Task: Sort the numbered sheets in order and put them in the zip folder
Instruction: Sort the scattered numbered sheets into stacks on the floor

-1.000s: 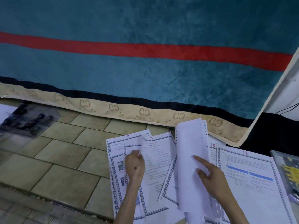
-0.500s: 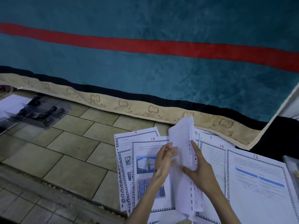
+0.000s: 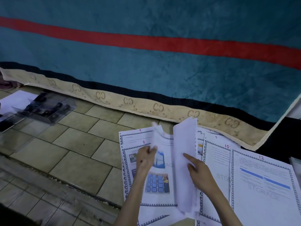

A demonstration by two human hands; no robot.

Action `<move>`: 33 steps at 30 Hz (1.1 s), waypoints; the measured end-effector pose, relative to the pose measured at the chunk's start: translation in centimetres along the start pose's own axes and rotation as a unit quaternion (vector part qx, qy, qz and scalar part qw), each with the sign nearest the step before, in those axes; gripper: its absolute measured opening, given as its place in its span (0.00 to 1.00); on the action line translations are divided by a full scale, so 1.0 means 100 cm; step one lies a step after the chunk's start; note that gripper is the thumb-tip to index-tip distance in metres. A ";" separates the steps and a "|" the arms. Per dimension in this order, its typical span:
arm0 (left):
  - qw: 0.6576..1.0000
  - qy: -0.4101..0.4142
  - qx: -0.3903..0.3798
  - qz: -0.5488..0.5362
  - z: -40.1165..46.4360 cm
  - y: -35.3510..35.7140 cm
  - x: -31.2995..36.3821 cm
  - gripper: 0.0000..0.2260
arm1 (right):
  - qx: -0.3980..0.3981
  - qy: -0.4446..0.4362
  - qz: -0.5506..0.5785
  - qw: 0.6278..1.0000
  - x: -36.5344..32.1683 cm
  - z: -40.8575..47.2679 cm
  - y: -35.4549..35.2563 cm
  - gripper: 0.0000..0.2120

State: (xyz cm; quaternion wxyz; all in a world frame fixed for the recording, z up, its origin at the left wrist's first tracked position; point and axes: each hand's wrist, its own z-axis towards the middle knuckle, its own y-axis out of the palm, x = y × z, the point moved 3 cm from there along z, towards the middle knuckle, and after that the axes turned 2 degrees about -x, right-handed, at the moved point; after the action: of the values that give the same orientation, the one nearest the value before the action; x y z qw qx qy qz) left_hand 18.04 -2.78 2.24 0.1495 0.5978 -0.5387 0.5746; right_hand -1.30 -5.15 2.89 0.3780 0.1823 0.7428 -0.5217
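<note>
Numbered printed sheets lie spread on the tiled floor at the lower right. Sheet 9 [image 3: 135, 136] and sheet 8 [image 3: 130, 163] sit at the left, sheet 10 [image 3: 218, 162] and sheet 12 [image 3: 267, 190] at the right. My left hand [image 3: 145, 158] pinches the edge of a lifted, curling sheet [image 3: 158, 137] above a page with photos [image 3: 157, 183]. My right hand [image 3: 197, 173] props a stack of sheets [image 3: 184, 160] standing on edge, index finger stretched across its blank back. No zip folder shows.
A large teal blanket [image 3: 146, 66] with a red stripe and a beige border covers the floor beyond the sheets. A clear plastic tray [image 3: 44, 110] with dark items and a white paper [image 3: 14, 99] lie at the far left. A floor step [image 3: 48, 185] runs along the near edge.
My left hand moved left off the upright stack and peeled one sheet away from it. My right hand shifted from gripping the stack's edge to pressing its back. The view drifted right.
</note>
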 end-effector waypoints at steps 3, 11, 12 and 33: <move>0.979 -0.063 -0.145 -0.129 -0.019 0.023 0.025 0.27 | -0.002 0.006 0.035 0.999 -0.009 -0.004 0.000 0.22; 0.975 0.021 -0.197 -0.101 -0.019 0.050 0.017 0.06 | 0.029 0.023 0.090 0.995 -0.016 -0.003 -0.010 0.14; 0.989 0.029 -0.145 -0.018 -0.015 0.043 0.007 0.07 | 0.036 0.025 0.067 0.997 -0.013 0.000 -0.011 0.17; 0.988 0.009 0.148 -0.052 0.008 -0.015 -0.001 0.10 | 0.007 0.022 0.049 0.999 -0.002 -0.002 -0.010 0.24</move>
State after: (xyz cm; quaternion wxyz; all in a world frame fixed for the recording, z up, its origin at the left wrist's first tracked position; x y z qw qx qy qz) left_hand 19.68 -2.85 2.54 0.0933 0.6355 -0.4145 0.6447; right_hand -1.91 -5.32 3.75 0.3855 0.2324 0.7376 -0.5033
